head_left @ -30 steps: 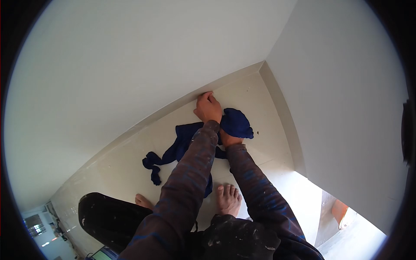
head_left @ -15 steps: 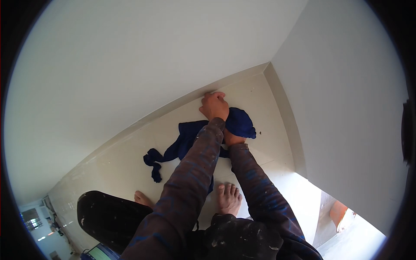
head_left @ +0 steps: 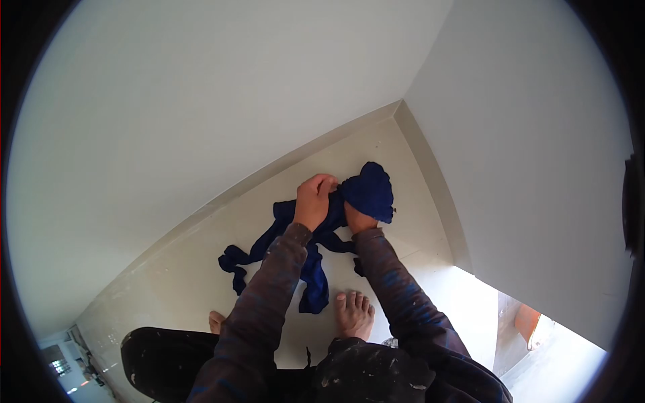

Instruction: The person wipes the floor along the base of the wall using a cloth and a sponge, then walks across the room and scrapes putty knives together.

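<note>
A dark blue cloth [head_left: 316, 285] lies spread over the beige tiled floor [head_left: 410, 235], with long twisted strips reaching left and toward my feet. My left hand [head_left: 314, 200] is over the cloth's upper part, its fingers curled together; whether they pinch anything is too small to tell. To its right, my right hand [head_left: 361, 213] is mostly covered by a bunched part of the same cloth, with only the back of the hand near the wrist showing. Its fingers are hidden beneath the fabric.
Two pale walls with a beige skirting [head_left: 430, 171] meet in a corner ahead. My bare feet [head_left: 354, 316] are on the floor below the cloth. An orange object [head_left: 527, 322] stands beyond the wall's edge at the lower right.
My left hand has drawn back from the skirting toward the cloth. The bunched cloth over my right hand has changed shape, and more of the lower strips shows.
</note>
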The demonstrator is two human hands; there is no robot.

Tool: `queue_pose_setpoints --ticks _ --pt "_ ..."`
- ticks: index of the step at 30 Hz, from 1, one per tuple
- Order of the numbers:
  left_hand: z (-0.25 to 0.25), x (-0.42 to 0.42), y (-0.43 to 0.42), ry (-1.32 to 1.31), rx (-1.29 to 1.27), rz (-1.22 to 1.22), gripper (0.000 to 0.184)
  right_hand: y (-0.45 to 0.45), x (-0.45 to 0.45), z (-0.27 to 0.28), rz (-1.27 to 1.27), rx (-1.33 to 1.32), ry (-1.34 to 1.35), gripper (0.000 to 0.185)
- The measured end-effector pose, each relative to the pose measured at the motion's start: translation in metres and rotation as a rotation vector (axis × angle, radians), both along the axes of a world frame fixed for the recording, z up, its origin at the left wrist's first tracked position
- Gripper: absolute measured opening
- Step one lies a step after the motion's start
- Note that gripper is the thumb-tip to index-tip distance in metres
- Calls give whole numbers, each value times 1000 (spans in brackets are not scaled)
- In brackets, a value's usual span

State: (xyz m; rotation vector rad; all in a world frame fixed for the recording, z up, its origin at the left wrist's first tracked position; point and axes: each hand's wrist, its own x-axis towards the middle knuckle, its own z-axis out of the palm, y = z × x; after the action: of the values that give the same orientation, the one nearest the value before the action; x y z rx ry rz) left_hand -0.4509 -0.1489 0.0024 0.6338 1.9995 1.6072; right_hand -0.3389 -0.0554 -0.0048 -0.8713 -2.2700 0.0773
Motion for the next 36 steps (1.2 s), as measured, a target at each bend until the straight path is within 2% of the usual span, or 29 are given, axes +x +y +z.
queue_pose_setpoints --ticks 2,3,5,7,10,12,14,15,17,19,20,22,24,27,29,33,36 --pt "25 10 -25 70 -106 -157 14 21 -10 8 -28 -28 -73 29" --pt "32 13 -30 59 -112 -167 14 34 -18 12 -55 -47 -146 29" --pt "44 20 -36 124 -19 -167 15 56 -34 12 -165 -135 -132 30" --pt "51 19 -40 104 -54 -176 15 63 -37 2 -150 -114 -117 28" --pt "52 17 -42 98 -62 -155 16 66 -28 -3 -31 -135 -84 27" --pt "53 19 -31 83 -36 -129 16 55 -1 -7 342 4 -24 16" --pt "52 19 -15 63 -60 -20 14 34 32 -19 427 -145 -39 14" --pt "49 17 -2 60 -58 -26 14 22 46 -15 421 -144 -43 14" --pt "35 13 32 268 -12 -122 13 1 65 -4 236 -394 -89 14" --pt "19 8 73 515 -55 -209 14 0 64 -12 185 -385 -65 16" --pt "10 3 90 513 -58 -235 14 -2 63 -15 141 -363 -43 17" --pt "-5 0 125 686 -126 -267 13 -3 61 -16 115 -336 -22 17" --pt "-11 -7 143 714 -138 -322 13 0 61 -11 100 -297 -16 17" --pt "-16 -8 151 723 -176 -377 14 0 63 -5 100 -419 -22 19" --pt "-17 -11 147 838 -216 -410 19 0 61 -8 113 -416 -46 21" --pt "-12 -11 144 833 -245 -468 18 1 64 -6 116 -468 -57 22" --pt "-17 -12 146 752 -175 -441 19 -1 65 -11 124 -382 -40 24"
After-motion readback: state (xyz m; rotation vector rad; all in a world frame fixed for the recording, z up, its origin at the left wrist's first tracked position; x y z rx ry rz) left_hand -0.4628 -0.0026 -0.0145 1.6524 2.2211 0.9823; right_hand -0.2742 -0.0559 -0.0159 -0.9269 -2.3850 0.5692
